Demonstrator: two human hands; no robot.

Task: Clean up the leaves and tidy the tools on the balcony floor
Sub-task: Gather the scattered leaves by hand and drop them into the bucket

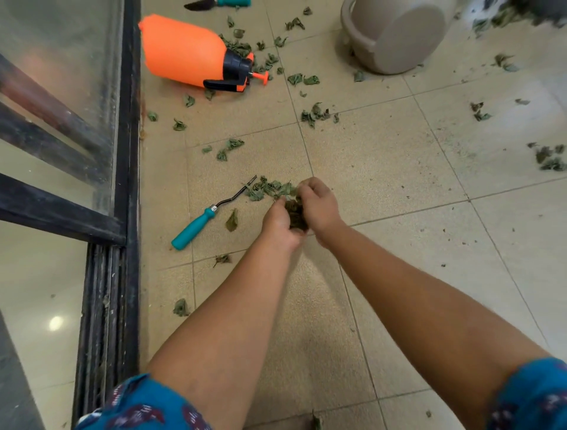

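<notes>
Left hand: the left hand is cupped palm-up just above the tiles, fingers curled round a dark wad of gathered leaves.
Right hand: the right hand sits touching the left, knuckles up, fingers bent down onto the same wad and pressing more leaves into it; what its fingertips pinch is hidden.
Nearest pile: a small leaf pile lies on the floor directly ahead and slightly left of both hands, touching the right fingertips. By my reading it is the next thing to scoop, and the right hand is the nearer one for that.
Hand rake: a teal-handled hand rake lies left of the hands, long axis running diagonally from its handle near the person up to its bent metal tines, which reach into the pile's left edge. The left hand is nearer to it, though it is full.
Farther tools: an orange sprayer lies on its side well ahead and left; a second teal-handled tool shows at the top edge.
Container: a grey bucket lies tipped over, far ahead to the right.
Remaining leaves: scattered leaves dot the floor tiles all around, so the cleanup looks early.
</notes>
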